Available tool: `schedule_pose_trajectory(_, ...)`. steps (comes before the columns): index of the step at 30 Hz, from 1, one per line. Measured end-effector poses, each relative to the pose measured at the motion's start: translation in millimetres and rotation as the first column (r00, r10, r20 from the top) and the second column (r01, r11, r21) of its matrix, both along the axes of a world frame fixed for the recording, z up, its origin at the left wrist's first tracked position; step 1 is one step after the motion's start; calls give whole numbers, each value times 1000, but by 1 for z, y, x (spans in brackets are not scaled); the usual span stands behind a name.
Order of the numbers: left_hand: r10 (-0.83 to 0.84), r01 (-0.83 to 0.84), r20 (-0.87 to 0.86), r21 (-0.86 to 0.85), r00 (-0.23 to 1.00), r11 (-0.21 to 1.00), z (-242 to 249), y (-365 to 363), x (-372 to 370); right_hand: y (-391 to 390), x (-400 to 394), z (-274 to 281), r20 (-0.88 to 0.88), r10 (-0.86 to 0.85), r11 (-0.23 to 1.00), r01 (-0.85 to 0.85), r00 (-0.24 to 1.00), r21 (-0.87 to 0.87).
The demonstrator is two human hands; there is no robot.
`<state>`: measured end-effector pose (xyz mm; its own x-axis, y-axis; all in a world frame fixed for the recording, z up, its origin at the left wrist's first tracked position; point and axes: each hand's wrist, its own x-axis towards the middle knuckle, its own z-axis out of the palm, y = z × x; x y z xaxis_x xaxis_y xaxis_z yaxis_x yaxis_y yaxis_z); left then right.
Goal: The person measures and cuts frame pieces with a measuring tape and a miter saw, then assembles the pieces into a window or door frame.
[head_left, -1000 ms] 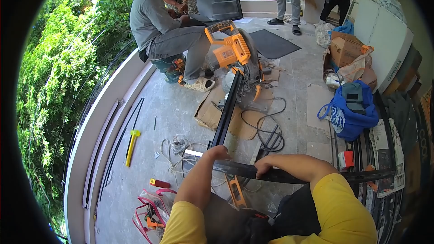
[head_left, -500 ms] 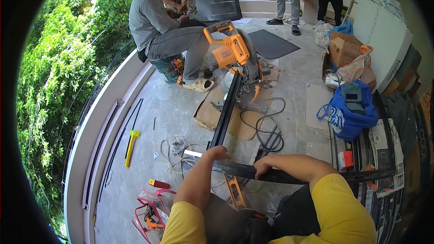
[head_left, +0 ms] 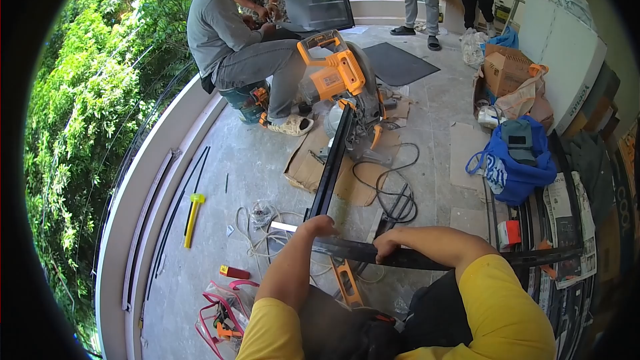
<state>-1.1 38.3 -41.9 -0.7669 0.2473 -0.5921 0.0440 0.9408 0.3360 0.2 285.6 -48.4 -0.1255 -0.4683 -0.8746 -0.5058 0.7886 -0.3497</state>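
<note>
In the head view a long black metal profile (head_left: 440, 260) crosses in front of me, reaching far to the right. My right hand (head_left: 387, 245) is wrapped round it left of its middle. My left hand (head_left: 323, 227) is closed at its left end, where a second black profile (head_left: 331, 167) runs away to an orange miter saw (head_left: 338, 73). Whether the two profiles are joined is hidden by my left hand. Beneath the crossing profile leans an orange spirit level (head_left: 347, 283). A white strip (head_left: 284, 226) shows beside my left wrist.
A yellow hammer (head_left: 193, 220) and a pink-trimmed clear bag (head_left: 215, 313) lie at left. Cables (head_left: 380, 180) loop over the floor. A blue bag (head_left: 517, 163) and more profiles are at right. A seated person (head_left: 227, 33) works beyond; others stand behind.
My hands and the profiles stay almost still. At the back, the standing person in black has shifted slightly left. The view has shifted very slightly.
</note>
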Motion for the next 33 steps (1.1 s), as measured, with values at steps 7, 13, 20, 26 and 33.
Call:
schedule_pose_trajectory(7, -24, 24, -23, 1, 999, 1000, -4, -3, -1, 0, 2, 14, -10, 16, 1000, -16, 1000, -13)
schedule_pose_trajectory(13, -28, 28, -31, 1, 999, 1000, -2, -2, 0, -1, 2, 12, -12, 34, 999, -34, 999, -7)
schedule_pose_trajectory(20, -10, 10, -34, -2, 999, 1000, 1, 0, 1, 1, 3, 13, -34, -5, 999, 4, 999, -33)
schedule_pose_trajectory(26, -42, 41, -30, -38, 999, 998, 2, 3, 0, 1, 3, 15, -32, 11, 1000, -11, 999, -19)
schedule_pose_trajectory(33, -57, 56, -3, -20, 998, 998, -1, 2, -2, 0, 3, 13, -9, 4, 1000, -4, 1000, -6)
